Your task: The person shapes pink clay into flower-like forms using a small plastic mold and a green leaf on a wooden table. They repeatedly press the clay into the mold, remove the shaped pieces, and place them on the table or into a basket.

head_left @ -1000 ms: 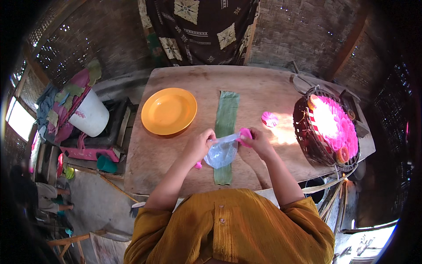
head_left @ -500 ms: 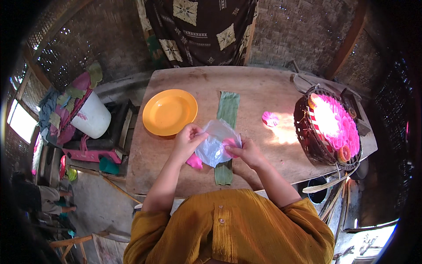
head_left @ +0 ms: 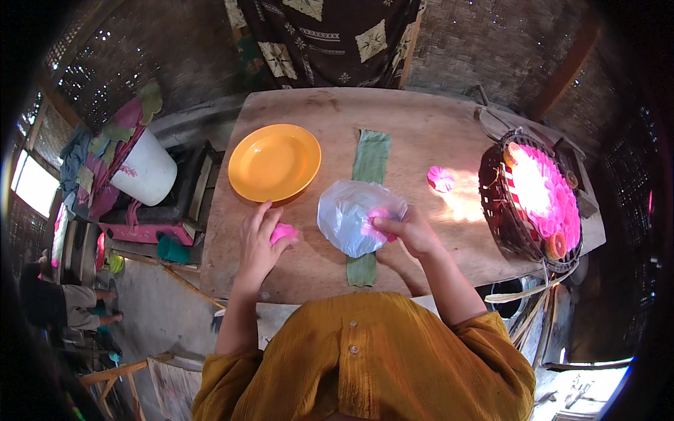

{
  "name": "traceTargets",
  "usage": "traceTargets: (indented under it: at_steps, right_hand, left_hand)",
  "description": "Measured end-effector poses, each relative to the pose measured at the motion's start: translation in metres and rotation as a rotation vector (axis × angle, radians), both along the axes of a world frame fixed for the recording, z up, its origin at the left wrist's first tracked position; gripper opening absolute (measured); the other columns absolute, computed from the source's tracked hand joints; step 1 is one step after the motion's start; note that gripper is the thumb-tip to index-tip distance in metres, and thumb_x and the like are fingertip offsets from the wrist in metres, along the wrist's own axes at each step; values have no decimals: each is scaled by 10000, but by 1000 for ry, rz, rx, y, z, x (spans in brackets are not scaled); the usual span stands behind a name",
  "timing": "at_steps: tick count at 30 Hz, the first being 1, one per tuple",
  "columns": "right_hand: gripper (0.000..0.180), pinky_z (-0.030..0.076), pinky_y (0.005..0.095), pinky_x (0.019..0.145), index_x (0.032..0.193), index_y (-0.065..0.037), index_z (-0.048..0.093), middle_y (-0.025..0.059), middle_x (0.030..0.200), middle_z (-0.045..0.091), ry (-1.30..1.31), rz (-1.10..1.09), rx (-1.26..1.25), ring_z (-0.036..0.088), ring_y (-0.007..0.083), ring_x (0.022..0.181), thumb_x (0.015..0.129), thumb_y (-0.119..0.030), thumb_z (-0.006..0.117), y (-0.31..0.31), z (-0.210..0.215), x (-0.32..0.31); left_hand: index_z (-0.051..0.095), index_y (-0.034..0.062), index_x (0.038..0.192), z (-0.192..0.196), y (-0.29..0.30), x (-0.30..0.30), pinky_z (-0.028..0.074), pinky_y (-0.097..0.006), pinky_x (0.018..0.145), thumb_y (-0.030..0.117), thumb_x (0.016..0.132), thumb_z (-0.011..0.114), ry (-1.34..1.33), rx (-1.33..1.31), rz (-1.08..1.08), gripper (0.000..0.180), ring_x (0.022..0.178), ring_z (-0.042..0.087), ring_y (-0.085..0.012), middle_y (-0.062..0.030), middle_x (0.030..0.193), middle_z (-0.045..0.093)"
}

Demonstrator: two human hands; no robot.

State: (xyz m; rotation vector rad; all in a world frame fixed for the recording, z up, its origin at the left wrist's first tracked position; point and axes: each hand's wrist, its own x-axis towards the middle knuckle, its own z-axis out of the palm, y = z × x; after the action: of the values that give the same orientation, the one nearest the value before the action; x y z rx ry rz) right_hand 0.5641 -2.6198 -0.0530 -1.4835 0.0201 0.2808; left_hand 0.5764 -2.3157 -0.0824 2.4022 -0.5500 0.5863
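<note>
Partly behind left hand, pink piece, cropped cloth

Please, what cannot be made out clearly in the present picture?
In the head view:
Green leaf strip: middle hidden by the plastic bag.
Pink lump: partly covered by the left hand.
Pink pieces in the basket: some washed out by bright light.
Dark patterned cloth: cut off by the upper edge.

Beneath the right grip spreads a wooden desk, sunlit just to the right; woven walls stand beyond, a bright window far left, grey floor below leftward.
</note>
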Motion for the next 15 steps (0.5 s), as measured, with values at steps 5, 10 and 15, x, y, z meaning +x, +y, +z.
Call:
traceTargets:
  at_steps: [5, 10, 15]
  right_hand:
    - [295, 434, 240, 615, 992, 2, 616, 37, 839, 627, 53, 174, 29, 550, 91, 709, 780, -180, 710, 17, 9, -4]
    - [334, 435, 227, 601, 1051, 6, 562, 30, 859, 611, 36, 187, -31, 558, 96, 738, 792, -152, 702, 21, 13, -6]
    - [365, 447, 223, 654, 1053, -12, 537, 18, 890, 585, -104, 118, 41, 553, 96, 775, 776, -164, 722, 18, 7, -10]
  left_hand:
    - [605, 25, 1066, 26, -43, 10, 482, -300, 753, 353, 758, 715, 529, -950, -446, 463, 963, 598, -248, -157, 1072, 606]
    - [661, 36, 887, 53, -73, 11, 473, -280, 606, 241, 804, 685, 275, -450, -319, 223, 673, 629, -193, -112, 745, 645]
    - [669, 40, 873, 63, -82, 10, 460, -251, 584, 185, 839, 654, 379, -654, -376, 149, 633, 583, -98, -42, 707, 650]
